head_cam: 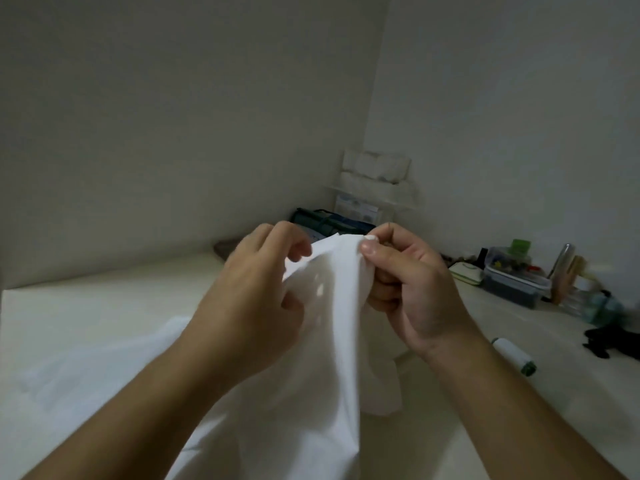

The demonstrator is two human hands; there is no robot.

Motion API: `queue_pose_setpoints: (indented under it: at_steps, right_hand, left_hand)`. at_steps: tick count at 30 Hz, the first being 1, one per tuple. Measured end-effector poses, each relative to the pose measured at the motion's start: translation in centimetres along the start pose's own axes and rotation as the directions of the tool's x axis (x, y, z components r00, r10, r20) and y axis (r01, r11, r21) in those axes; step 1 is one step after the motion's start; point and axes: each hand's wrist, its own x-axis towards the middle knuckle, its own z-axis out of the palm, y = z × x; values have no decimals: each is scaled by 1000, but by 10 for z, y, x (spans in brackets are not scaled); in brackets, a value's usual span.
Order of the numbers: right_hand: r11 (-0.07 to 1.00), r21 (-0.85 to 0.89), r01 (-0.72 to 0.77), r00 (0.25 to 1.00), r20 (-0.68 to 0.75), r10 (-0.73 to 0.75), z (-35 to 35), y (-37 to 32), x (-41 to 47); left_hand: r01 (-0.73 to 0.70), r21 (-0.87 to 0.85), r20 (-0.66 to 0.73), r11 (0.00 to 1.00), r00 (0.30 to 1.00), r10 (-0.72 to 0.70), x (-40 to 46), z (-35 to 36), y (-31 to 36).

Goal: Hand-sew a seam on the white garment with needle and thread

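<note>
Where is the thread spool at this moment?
In the head view, the thread spool lies on its side on the pale table, lower right, just beyond the right hand's wrist and near a black object.

Clutter along the far wall of a pale table (104,306)

A clear lidded box (512,277) of small bits sits at the right, a black scrap (609,341) nearer — dark folded bags (332,221) and stacked white packs (375,171) fill the corner.
</note>
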Motion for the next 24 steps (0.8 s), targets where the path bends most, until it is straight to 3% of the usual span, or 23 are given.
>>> queue_pose_setpoints:
  at_steps: [3, 6, 8, 10, 12, 16, 20, 24]
  right_hand:
    - [1000, -3, 8, 999, -39, -9, 3, -9, 2]
    - [998, -44, 37, 999, -25, -38, 7, -17, 2]
    - [997, -60, 41, 999, -3, -41, 11, -21, 0]
    - [998, -64, 25, 1000, 16, -24, 15, -26, -2]
    - [998, -59, 1, 1000, 26, 1, 18, -31, -4]
    - [998, -64, -23, 1000, -12, 23, 23, -41, -4]
    - [995, -87, -51, 995, -93, 43, 28, -45, -2]
    - [988, -137, -68, 984, -173, 44, 30, -45, 2]
  left_hand:
    - [-70, 294, -124, 953, 986, 110, 6, -1, 1]
    - [-115, 265, -156, 957, 975, 160, -3, -7, 21]
    - [-129, 128, -93, 983, 986, 141, -17, -5, 36]
    - [25, -45, 70, 999, 997, -22, -29, -1, 41]
    - [164, -51, 264, 985, 954, -145, -37, 1, 33]
    - [213, -15, 491, 977, 852, -179, -53, -17, 20]
    - [111, 148, 594, 983, 784, -178, -60, -48, 14]
    - [116, 302, 501, 946, 825, -261, -57, -81, 8]
